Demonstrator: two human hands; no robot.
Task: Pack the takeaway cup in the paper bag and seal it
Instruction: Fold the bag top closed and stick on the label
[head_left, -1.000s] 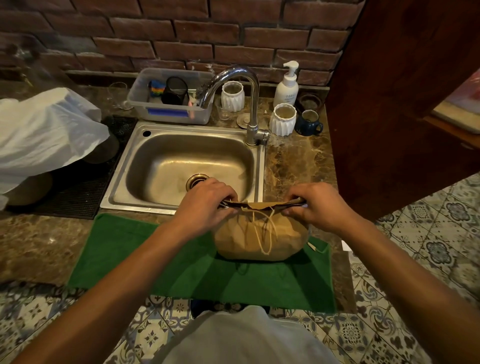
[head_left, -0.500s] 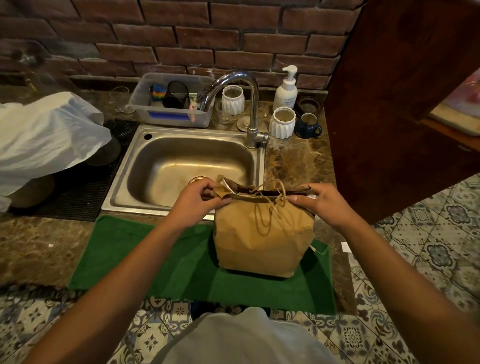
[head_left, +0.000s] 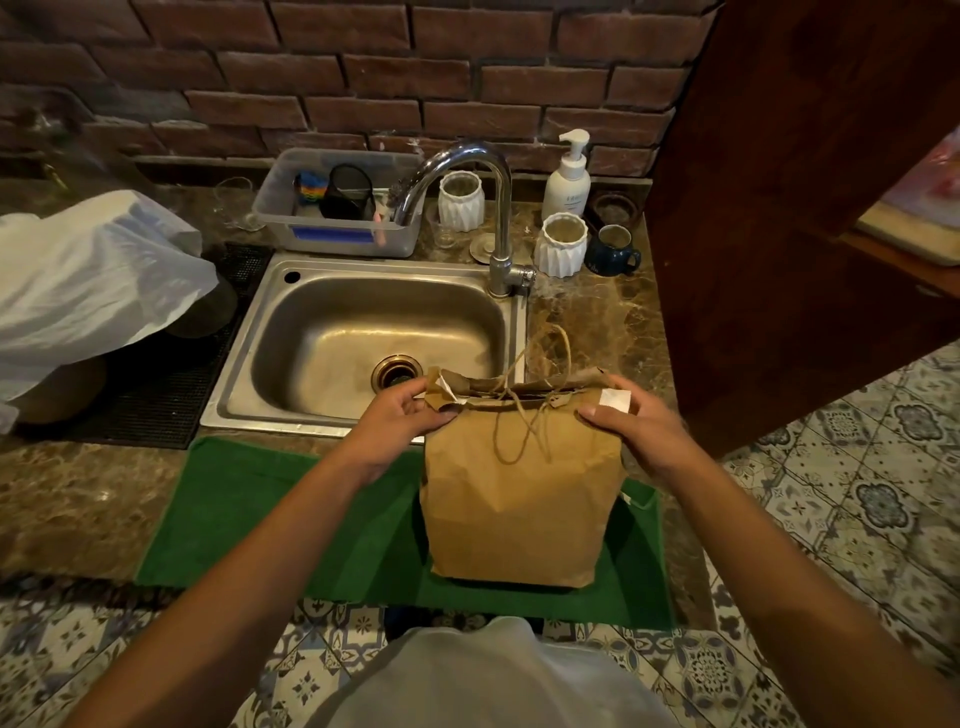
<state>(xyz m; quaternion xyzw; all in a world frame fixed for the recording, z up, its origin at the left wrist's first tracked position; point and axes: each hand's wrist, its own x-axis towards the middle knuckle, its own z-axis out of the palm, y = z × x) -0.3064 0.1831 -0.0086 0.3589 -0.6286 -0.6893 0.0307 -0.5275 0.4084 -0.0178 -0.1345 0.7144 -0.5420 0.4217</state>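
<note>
A brown paper bag stands upright on the green mat in front of the sink. Its top edge is folded over and crumpled, and its twine handles hang loose over the front. My left hand pinches the top left corner of the bag. My right hand holds the top right corner, with a small white sticker under the thumb. The takeaway cup is not visible; the bag hides whatever is inside it.
Behind the bag is a steel sink with a tall tap. On the marble counter stand a clear plastic tub, two white ribbed cups, a soap pump bottle and a blue mug. A white plastic bag lies left. A wooden panel rises right.
The bag was pressed down and squashed low a second ago; now it stands taller and upright. Both hands rose with its top edge, and one handle loop sticks up.
</note>
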